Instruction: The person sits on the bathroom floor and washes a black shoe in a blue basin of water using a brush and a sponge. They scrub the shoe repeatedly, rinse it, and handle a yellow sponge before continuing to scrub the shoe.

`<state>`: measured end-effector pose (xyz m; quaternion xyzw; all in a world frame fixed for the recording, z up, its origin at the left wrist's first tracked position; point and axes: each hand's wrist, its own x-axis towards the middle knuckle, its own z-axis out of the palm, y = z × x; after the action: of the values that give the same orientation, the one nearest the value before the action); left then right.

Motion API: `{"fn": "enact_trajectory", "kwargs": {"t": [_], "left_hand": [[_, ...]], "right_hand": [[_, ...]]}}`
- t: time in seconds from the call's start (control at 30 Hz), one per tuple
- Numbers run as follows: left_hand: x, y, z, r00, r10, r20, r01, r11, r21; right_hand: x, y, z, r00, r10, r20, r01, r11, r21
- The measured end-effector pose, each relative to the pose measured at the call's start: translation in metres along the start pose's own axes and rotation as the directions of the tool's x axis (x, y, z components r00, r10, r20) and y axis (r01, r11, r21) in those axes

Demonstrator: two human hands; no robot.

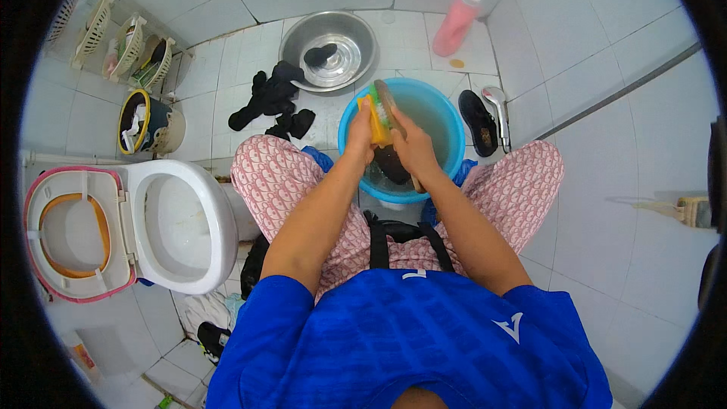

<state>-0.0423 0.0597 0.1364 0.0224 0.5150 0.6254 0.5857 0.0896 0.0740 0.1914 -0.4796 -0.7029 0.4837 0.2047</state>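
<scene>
A round blue plastic basin (460,125) with cloudy water stands between my knees. Over it, my left hand (360,133) grips a yellow block (379,132), perhaps a bar of soap. My right hand (413,145) holds a wooden-backed scrub brush (388,101), whose green and white bristles touch the yellow block. Below my hands a dark item (392,165) lies partly in the water; the hands hide some of it. A black shoe (478,122) rests on the tiles to the right of the basin, beside a chrome shower head (497,108).
Behind the basin stands a metal bowl (363,28) with a black sock (320,55); more black socks (270,94) lie left of it. A pink bottle (456,23) is near the back corner. At left are a toilet (221,227) and a waste bin (170,128).
</scene>
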Motion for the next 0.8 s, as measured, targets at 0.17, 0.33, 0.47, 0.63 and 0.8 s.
{"fn": "enact_trajectory", "kwargs": {"t": [0.17,0.33,0.47,0.63,0.8], "left_hand": [[0.002,0.016,-0.003,0.999,0.047,-0.017,-0.049,0.989,-0.138],[0.004,0.012,-0.008,0.997,-0.046,0.067,0.048,0.999,-0.025],[-0.013,0.001,0.006,0.978,-0.135,0.160,0.131,0.991,0.038],[0.002,0.023,-0.011,0.984,-0.049,0.173,0.074,0.987,-0.141],[-0.004,0.022,0.006,0.987,-0.104,0.121,0.131,0.964,-0.232]], "right_hand": [[-0.025,0.007,0.004,0.993,-0.114,0.023,0.111,0.989,0.100],[-0.027,-0.009,-0.009,0.995,0.022,0.102,-0.042,0.980,0.195],[0.026,0.020,-0.022,0.994,0.069,0.091,-0.095,0.938,0.333],[-0.004,-0.009,-0.053,0.901,-0.063,0.429,-0.382,0.354,0.854],[-0.033,-0.007,-0.033,0.960,0.090,0.265,-0.201,0.880,0.430]]}}
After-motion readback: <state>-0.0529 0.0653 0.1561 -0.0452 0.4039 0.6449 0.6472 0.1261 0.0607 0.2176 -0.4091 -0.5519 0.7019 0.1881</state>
